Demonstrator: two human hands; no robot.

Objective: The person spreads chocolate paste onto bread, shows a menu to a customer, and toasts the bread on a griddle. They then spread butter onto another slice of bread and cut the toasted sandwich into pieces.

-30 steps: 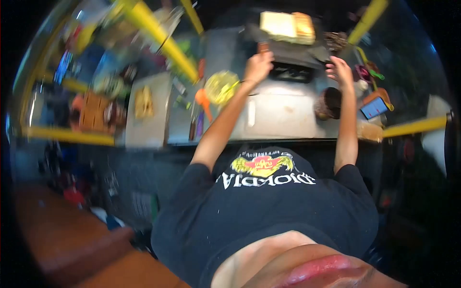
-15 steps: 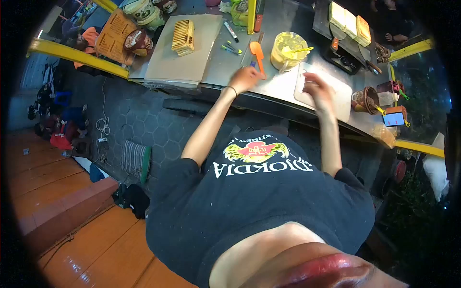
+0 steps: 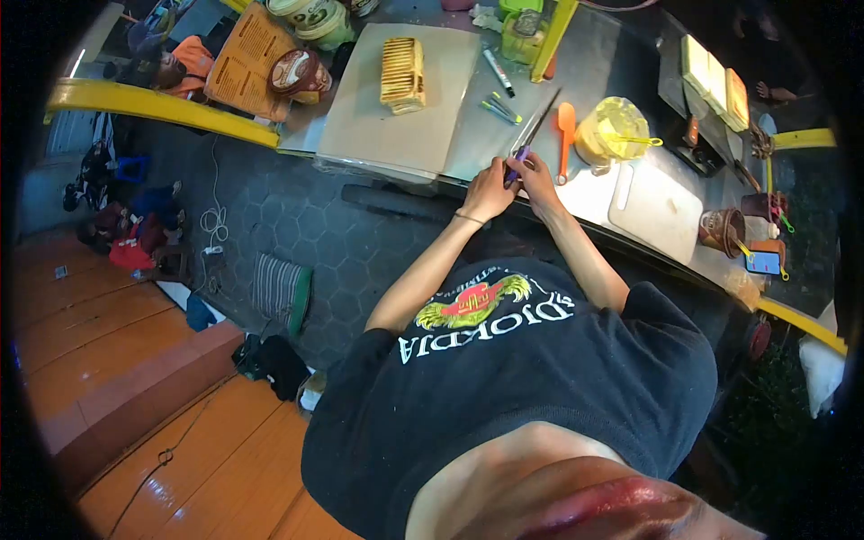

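My left hand (image 3: 488, 191), with a dark band at the wrist, and my right hand (image 3: 538, 183) meet at the counter's front edge. Both have their fingers closed around the purple handle of a knife (image 3: 543, 115), whose blade points away, up and to the right. Just right of the blade lies an orange spatula (image 3: 565, 135). Beyond it stands a tub of yellow spread (image 3: 589, 148) with a yellow utensil in it. A white cutting board (image 3: 661, 216) lies to the right. Grill-marked toasted bread (image 3: 402, 76) rests on a cardboard sheet (image 3: 355, 112) at the left.
Markers (image 3: 498, 72) lie beyond the knife. A yellow post (image 3: 553, 40) rises from the counter. Bread slices (image 3: 706, 76) sit by a black stove at the back right. A brown tub (image 3: 720, 231) and a phone (image 3: 763, 262) are at the right. People sit far left.
The view has shifted, so the counter's things appear further right. My right hand has moved from over the cutting board to my left hand. The knife is now raised between them.
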